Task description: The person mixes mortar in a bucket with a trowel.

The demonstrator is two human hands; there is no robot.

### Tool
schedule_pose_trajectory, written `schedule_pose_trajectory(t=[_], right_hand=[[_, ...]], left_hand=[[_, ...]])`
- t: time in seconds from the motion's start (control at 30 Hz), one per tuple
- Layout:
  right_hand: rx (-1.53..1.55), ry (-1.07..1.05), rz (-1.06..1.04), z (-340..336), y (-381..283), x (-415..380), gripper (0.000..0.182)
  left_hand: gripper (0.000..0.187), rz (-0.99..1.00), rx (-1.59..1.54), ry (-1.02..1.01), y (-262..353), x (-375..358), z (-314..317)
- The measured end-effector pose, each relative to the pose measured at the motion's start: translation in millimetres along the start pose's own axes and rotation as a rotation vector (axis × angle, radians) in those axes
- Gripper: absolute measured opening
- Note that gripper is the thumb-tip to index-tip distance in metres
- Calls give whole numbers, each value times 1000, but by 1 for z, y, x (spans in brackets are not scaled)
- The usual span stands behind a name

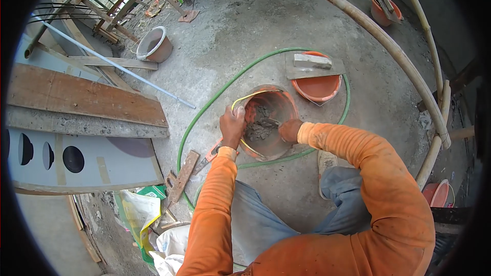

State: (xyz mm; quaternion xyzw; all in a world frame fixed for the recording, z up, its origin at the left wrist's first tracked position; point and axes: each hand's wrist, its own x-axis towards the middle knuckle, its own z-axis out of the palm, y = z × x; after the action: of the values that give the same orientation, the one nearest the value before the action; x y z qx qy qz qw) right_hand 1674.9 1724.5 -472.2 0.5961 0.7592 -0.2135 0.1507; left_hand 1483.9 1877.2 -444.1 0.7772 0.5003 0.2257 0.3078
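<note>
An orange bucket [289,103], smeared with grey, stands on the floor in front of me with wet grey mortar [259,132] inside. My left hand [233,127] is closed on its left rim, by the yellow handle [246,97]. Over the right side of the bucket, my right hand [290,130] is closed around a trowel; the grey blade [271,121] reaches into the mortar, and the fingers hide its handle. Just beyond sits a smaller orange bucket [335,91] with a plastering float [313,65] lying across its top.
A green hose [197,117] loops around both buckets. To the left lie a handsaw [201,165], a short wood piece [184,176] and wide boards [87,94]. Farther off stands a whitish bucket [162,51]. Bamboo poles [378,28] curve along the right.
</note>
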Motion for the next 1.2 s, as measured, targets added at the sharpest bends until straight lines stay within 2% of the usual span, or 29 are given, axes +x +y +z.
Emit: schedule_pose_trajectory(t=[0.1, 0.17, 0.2, 0.27, 0.3, 0.37, 0.47, 0.53, 0.6, 0.7, 0.8, 0.87, 0.97, 1.0, 1.07, 1.2], right_hand=[[49, 14, 45, -27, 24, 2, 29], [10, 55, 191, -27, 36, 15, 31], [10, 50, 190, -23, 35, 18, 31], [141, -100, 131, -16, 29, 27, 30], [99, -80, 140, 7, 14, 27, 30], [120, -126, 115, 8, -5, 4, 31], [69, -82, 37, 9, -9, -7, 28], [59, -78, 6, -4, 11, -4, 28], [19, 32, 131, -19, 20, -11, 30], [-35, 23, 207, -32, 26, 5, 32], [-57, 20, 81, 21, 14, 24, 34], [-136, 87, 93, 22, 3, 5, 34], [6, -97, 114, 1, 13, -10, 33], [-3, -93, 106, -20, 19, -12, 33], [67, 6, 243, -34, 22, -16, 33], [4, 143, 188, -4, 17, -1, 28]], left_hand=[[42, 20, -9, 19, -2, -2, 2], [42, 39, -8, 19, 5, -2, 9], [42, 47, -31, 22, 9, -2, 10], [41, 49, -45, 31, 2, -4, 3], [41, 42, -56, 21, -2, -3, -1], [41, 40, -79, 3, -5, -6, 3], [42, 68, -25, 40, -4, -7, 4], [42, 20, -17, 19, 1, -5, 3], [42, 18, 13, 16, 12, -9, 0], [41, 32, -1, -15, 9, -5, 9], [40, 31, -46, 9, 1, -4, 7], [40, 36, -82, 7, 8, -7, 10], [39, 72, -57, 1, 21, -11, 14], [39, 90, -30, 6, 24, -9, 16], [38, 93, 9, -14, 22, -15, 15], [38, 123, -47, -19, 26, -10, 20]])
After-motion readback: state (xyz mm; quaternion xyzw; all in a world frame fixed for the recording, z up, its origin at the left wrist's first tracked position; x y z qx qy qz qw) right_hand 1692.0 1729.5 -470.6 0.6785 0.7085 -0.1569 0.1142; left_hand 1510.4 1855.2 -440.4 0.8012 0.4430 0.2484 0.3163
